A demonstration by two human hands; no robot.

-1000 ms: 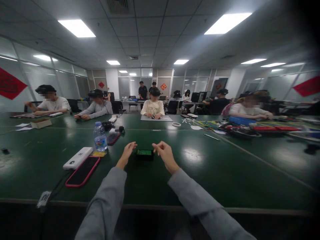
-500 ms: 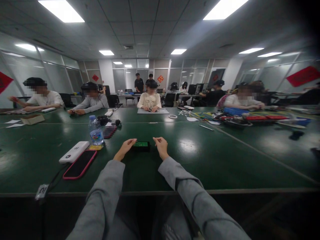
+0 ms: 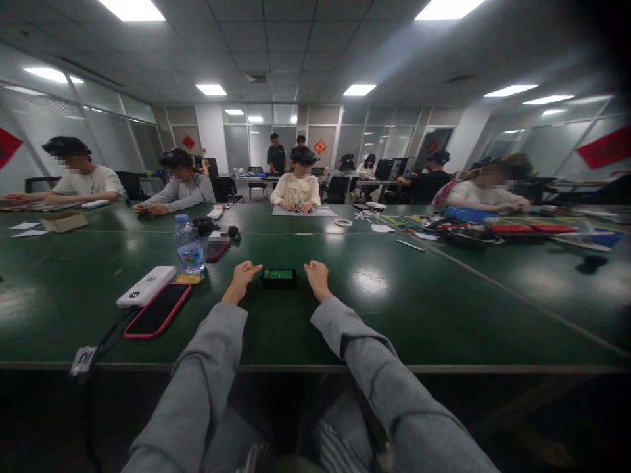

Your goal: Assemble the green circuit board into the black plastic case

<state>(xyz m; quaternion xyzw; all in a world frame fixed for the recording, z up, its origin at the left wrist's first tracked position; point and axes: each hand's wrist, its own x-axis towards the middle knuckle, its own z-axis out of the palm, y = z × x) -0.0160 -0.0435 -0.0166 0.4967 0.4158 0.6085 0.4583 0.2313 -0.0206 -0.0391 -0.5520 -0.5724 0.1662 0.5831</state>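
Note:
A small black box with a green circuit board (image 3: 279, 274) in its top sits on the green table in front of me. To the left of it is my left hand (image 3: 241, 279), its fingers curled into a loose fist with the thumb pointing at the box. My right hand (image 3: 317, 278) is on the other side, also closed in a fist. A gap shows between each hand and the box. I see nothing held in either hand, though the insides of the fists are hidden.
At left on the table (image 3: 394, 309) are a white power bank (image 3: 146, 287), a pink-edged phone (image 3: 158, 311) and a water bottle (image 3: 189, 246). Tangled cables (image 3: 411, 225) and a thin white stick (image 3: 410, 246) lie at the right. Several people sit around the table.
My left hand has drawn back left from the box's edge, and more of the board shows. Fingertips that were pinched are now curled into fists. The view has tilted slightly.

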